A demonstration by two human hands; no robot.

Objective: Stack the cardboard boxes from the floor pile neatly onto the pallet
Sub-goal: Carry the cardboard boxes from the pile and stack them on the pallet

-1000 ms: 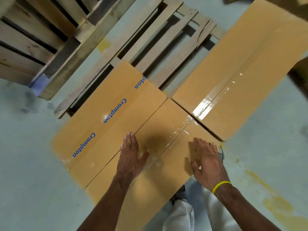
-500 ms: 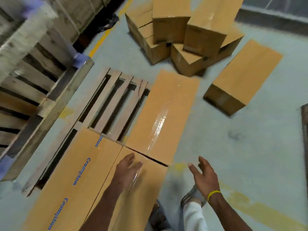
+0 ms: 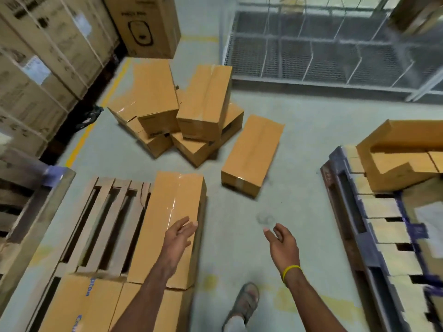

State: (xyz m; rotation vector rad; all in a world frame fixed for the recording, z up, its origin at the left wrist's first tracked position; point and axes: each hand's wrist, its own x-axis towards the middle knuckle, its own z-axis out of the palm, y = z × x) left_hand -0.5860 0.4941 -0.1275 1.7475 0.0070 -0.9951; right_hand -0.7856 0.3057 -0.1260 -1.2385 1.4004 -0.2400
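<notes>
One box (image 3: 72, 307) on the pallet (image 3: 72, 221) bears blue lettering (image 3: 87, 286), too blurred to read.

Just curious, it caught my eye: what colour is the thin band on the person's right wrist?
Yellow. The thin wristband shows best in the head view.

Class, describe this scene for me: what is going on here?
A person is stacking cardboard boxes onto a wooden pallet. Three lie on it: a taped box, a printed box and a plain box. The left hand and right hand are open and empty, held out towards the floor pile. A lone box lies beside it.
</notes>
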